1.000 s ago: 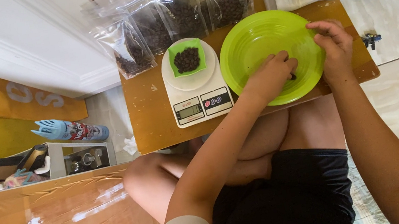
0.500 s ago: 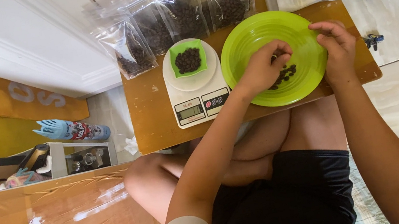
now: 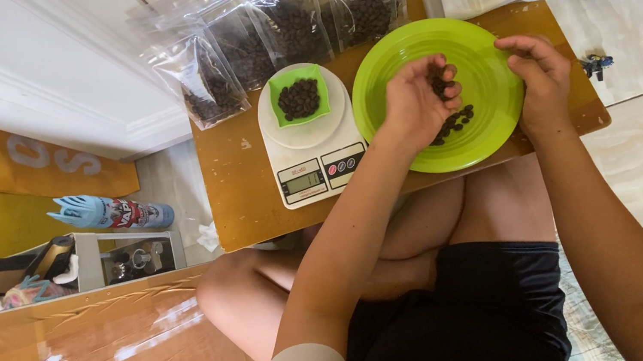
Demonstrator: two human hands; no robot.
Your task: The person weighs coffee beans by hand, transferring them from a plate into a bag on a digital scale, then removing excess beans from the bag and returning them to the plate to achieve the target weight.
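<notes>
The left hand point(image 3: 412, 100) hovers over the green plate point(image 3: 484, 62), cupping dark beans point(image 3: 440, 86) — more lie on the plate. The right hand point(image 3: 540, 74) rests at the plate's right rim. Beside it, a white scale point(image 3: 315, 151) carries a small green dish point(image 3: 300, 97) of beans.

Four clear pouches point(image 3: 287, 25) of dark pieces are lined along the table's far edge; a grey screen point(image 3: 304, 181) is set in the scale's front.

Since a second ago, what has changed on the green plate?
The left hand has lifted off the green plate, now cupping dark beans; a small pile lies exposed. The right hand stays at the rim. Scale and small green dish unchanged.
</notes>
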